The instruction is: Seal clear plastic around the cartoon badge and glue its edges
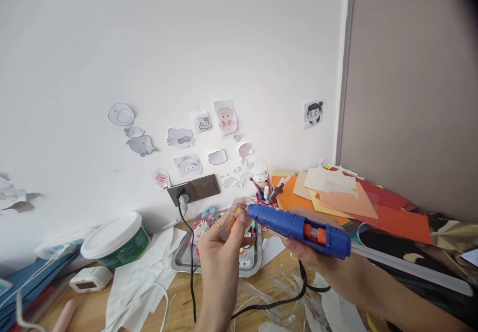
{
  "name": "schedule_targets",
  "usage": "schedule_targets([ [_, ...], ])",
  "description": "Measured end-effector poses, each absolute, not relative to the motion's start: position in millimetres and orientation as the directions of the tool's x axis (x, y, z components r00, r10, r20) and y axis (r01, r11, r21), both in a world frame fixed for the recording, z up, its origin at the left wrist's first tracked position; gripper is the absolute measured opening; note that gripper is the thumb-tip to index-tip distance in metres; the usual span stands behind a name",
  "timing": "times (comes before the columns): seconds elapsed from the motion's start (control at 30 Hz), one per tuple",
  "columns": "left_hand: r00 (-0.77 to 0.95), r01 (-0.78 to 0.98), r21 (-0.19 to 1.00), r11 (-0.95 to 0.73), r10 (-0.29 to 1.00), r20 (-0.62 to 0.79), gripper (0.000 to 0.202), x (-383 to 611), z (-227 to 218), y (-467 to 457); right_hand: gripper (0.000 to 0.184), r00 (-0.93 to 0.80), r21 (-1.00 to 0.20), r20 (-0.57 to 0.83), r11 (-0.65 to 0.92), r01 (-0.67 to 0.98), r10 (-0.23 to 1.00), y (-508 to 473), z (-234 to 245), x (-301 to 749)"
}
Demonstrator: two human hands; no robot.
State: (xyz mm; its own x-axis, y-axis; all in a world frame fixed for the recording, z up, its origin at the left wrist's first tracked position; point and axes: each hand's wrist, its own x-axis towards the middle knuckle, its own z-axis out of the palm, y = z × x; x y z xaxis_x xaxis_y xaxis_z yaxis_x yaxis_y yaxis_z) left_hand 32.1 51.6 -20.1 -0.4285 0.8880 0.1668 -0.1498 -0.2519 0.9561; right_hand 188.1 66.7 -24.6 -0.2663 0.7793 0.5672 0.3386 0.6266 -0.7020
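Observation:
My right hand (311, 256) is wrapped round the handle of a blue hot glue gun (282, 221), with a clear glue stick (411, 268) jutting from its back end. The gun's metal nozzle (242, 206) points left and meets a small clear plastic piece with orange-yellow on it (229, 224). My left hand (221, 255) pinches that piece between thumb and fingers, which partly hide it. Below and behind the left hand stands a metal tray (251, 273) holding colourful cartoon pieces. The gun's black cord (272, 304) runs across the table beneath both hands.
A white-lidded green tub (125, 247) and a small white digital clock (91, 278) stand left. Coloured paper sheets (336, 195) pile up at right, beside a cup of pens (267, 197). Clear plastic scraps (287, 292) litter the front. A plug sits in the wall socket (192, 188).

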Motion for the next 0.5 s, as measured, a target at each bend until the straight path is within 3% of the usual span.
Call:
schedule_targets([
  [0.23, -0.424, -0.153, 0.954, -0.260, 0.889, 0.174, 0.028, 31.6, -22.2, 52.5, 0.021, -0.314, -0.775, 0.456, 0.545, 0.321, 0.833, 63.9, -23.2, 189.7],
  [0.5, -0.400, -0.135, 0.957, -0.257, 0.898, 0.184, 0.026, 27.6, -28.3, 54.5, 0.033, -0.261, -0.737, 0.489, 0.554, 0.386, 0.832, 65.2, -29.4, 188.8],
])
